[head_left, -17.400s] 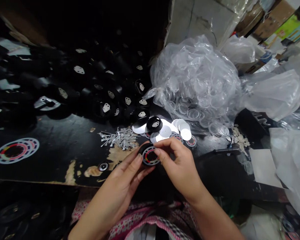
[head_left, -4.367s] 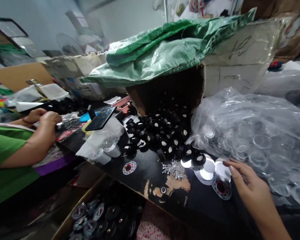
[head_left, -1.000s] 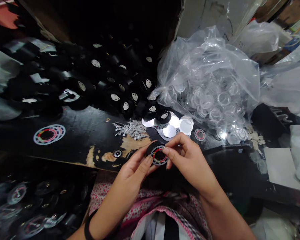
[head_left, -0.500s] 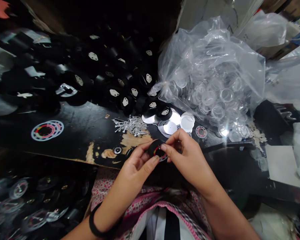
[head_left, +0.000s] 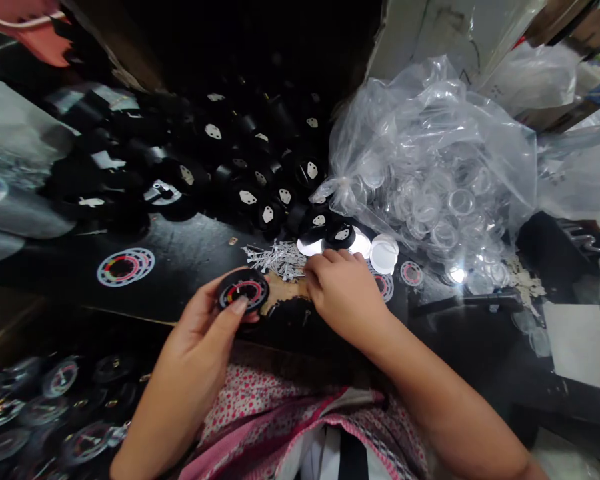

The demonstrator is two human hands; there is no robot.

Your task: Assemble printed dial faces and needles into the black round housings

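A round black gauge [head_left: 243, 291] with a red and white dial is held in my left hand [head_left: 207, 327], the thumb lying on its face. Over the table, my right hand [head_left: 343, 287] has its fingers curled down beside a pile of small white pointers [head_left: 280, 259]; whatever its fingertips hold, if anything, is hidden. Silvery discs [head_left: 384, 254] and a black housing [head_left: 341, 235] lie just beyond that hand. A loose printed dial [head_left: 411, 273] is to its right, and overlapping printed dials [head_left: 125, 267] lie at the left.
Many black housings [head_left: 267, 213] are heaped at the back. A clear plastic bag [head_left: 430, 153] of transparent rings fills the back right. White card [head_left: 580, 343] lies at the right. Finished-looking gauges [head_left: 60, 377] sit low at the left.
My left hand has moved left with the gauge. My right hand has left the gauge and moved up beside the pointers and discs. The view has shifted somewhat.
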